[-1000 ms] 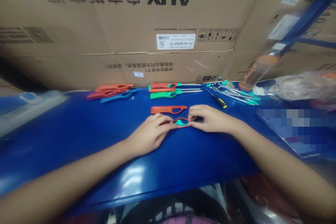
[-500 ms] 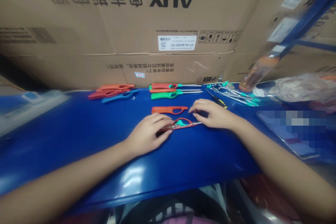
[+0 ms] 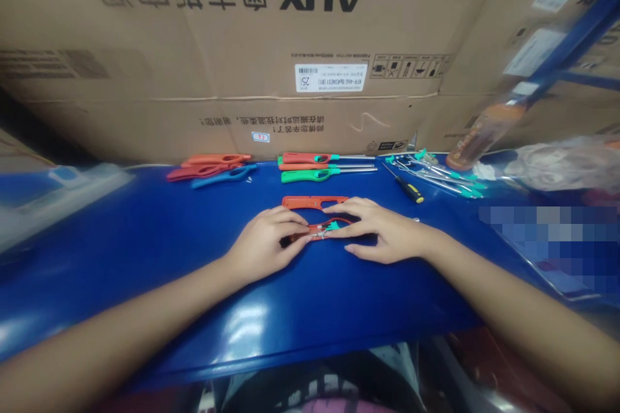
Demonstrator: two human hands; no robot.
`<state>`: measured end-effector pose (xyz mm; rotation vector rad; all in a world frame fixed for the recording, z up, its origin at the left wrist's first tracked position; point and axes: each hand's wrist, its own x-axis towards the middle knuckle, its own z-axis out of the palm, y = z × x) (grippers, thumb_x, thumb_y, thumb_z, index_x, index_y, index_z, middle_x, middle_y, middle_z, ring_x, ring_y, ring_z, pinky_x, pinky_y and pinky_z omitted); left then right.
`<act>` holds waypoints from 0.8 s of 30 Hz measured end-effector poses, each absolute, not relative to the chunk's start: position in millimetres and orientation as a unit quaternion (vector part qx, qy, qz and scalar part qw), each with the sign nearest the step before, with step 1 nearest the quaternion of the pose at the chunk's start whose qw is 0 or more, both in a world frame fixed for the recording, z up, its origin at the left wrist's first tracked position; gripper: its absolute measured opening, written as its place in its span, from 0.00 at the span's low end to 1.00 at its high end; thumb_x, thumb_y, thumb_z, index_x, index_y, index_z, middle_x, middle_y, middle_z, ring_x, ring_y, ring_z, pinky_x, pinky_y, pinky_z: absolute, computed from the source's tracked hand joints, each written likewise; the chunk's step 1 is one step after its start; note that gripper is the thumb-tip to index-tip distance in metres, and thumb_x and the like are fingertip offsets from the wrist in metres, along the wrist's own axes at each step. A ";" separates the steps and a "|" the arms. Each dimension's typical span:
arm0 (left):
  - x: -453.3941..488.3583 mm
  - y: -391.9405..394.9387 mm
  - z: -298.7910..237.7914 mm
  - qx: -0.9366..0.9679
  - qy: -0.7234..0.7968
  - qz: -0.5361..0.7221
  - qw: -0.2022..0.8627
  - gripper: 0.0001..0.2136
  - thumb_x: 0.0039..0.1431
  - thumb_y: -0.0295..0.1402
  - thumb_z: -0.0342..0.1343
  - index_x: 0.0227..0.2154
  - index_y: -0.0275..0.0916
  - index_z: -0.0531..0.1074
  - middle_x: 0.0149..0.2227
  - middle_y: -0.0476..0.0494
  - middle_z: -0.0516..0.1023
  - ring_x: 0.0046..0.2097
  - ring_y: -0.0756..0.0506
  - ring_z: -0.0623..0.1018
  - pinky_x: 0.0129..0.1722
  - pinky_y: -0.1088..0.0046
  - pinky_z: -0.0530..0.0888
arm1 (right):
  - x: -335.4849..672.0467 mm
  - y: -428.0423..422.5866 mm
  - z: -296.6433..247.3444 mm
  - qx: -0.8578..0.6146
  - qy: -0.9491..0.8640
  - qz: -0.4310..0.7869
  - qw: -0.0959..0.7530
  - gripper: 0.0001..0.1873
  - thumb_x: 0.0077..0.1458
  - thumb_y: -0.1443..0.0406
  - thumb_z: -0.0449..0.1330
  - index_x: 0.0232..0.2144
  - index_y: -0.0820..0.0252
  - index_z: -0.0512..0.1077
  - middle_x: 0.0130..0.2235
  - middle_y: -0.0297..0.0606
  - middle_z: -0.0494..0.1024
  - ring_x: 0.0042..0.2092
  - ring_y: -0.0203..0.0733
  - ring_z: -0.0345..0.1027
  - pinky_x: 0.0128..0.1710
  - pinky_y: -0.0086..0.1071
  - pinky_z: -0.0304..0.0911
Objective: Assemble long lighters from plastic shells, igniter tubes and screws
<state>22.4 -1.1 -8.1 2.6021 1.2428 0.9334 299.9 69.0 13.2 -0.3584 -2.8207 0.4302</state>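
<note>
On the blue table (image 3: 145, 239) lies a red lighter half-shell with a green trigger part (image 3: 322, 230) inside it. My left hand (image 3: 266, 244) is curled over its left end and grips it. My right hand (image 3: 375, 229) lies over its right end, fingers stretched and pressing down on the shell. A second red half-shell (image 3: 314, 202) rests just behind, touched by neither hand.
Finished lighters, red and green (image 3: 310, 166), lie at the back; red and blue shells (image 3: 208, 168) sit to their left. A black-and-yellow screwdriver (image 3: 409, 189), metal tubes with green ends (image 3: 436, 174), a plastic bag (image 3: 562, 161), and big cardboard boxes (image 3: 290, 45) stand behind.
My right hand has slid left onto the shell, covering its metal tip. The shell has shifted a little left under both hands. My left hand has barely moved.
</note>
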 end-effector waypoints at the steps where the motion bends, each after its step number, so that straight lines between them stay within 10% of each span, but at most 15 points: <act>1: 22.3 -0.7 -8.0 0.856 0.410 0.309 0.062 0.07 0.65 0.35 0.59 0.40 0.42 0.82 0.41 0.45 0.83 0.43 0.45 0.80 0.46 0.64 0.76 | 300.4 69.5 12.5 -0.125 -0.971 0.150 0.138 0.23 0.61 0.62 0.61 0.59 0.47 0.73 0.66 0.43 0.65 0.67 0.54 0.57 0.65 0.56 0.52; 24: 21.3 1.1 -7.3 0.860 0.401 0.307 0.070 0.08 0.65 0.35 0.58 0.40 0.41 0.81 0.42 0.44 0.83 0.43 0.44 0.81 0.46 0.64 0.76 | 290.5 62.1 9.0 -0.137 -0.974 0.115 0.141 0.26 0.63 0.59 0.59 0.63 0.44 0.67 0.69 0.42 0.61 0.67 0.54 0.56 0.64 0.55 0.52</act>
